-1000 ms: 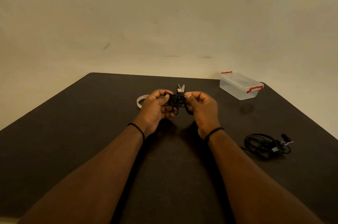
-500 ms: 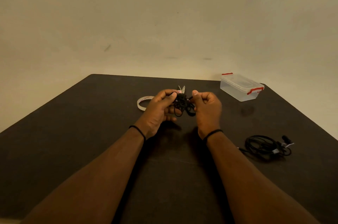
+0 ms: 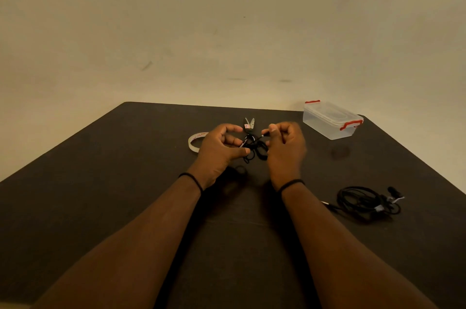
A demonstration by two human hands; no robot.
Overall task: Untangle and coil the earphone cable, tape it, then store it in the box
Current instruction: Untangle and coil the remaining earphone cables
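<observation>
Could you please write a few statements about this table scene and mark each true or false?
1. The clear plastic box with red latches has its lid on. True.
2. Both hands hold the tangled black earphone cable. True: the left hand and right hand pinch it.
3. The white tape roll lies inside the box. False: it lies on the dark table.
4. The second black cable bundle sits left of the arms. False: right.

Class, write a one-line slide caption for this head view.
Both hands, left hand and right hand, hold a tangled earphone cable above the table.
</observation>
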